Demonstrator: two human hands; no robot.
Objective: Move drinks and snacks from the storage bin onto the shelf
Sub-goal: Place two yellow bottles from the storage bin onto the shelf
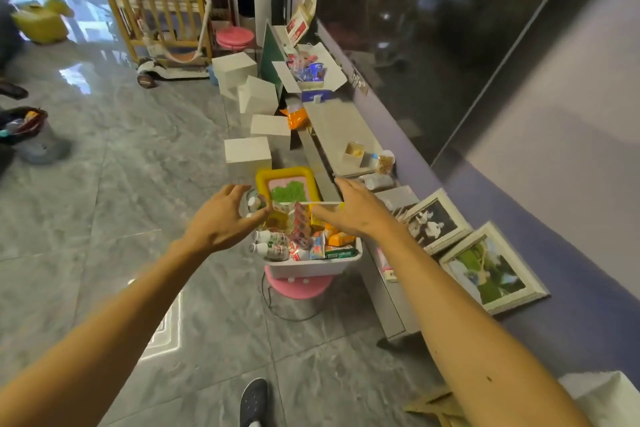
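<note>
Over storage bin (313,267), left hand (221,218) grips upright bottle (255,203); right hand (353,208) open.

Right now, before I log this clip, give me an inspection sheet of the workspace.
Surface: grey low shelf along the wall, mostly bare in its middle; glossy tiled floor.
Job's things: white storage bin on a pink stool, full of small bottles and snack packets.
Clutter: white boxes, yellow-rimmed tray, two framed pictures leaning at the wall.
Hands: left hand closed around a small bottle; right hand open over the bin's far right corner.
Cables: thin dark loop on the floor under the stool.
Surroundings: wooden cot, open carton of goods farther along the shelf.
</note>
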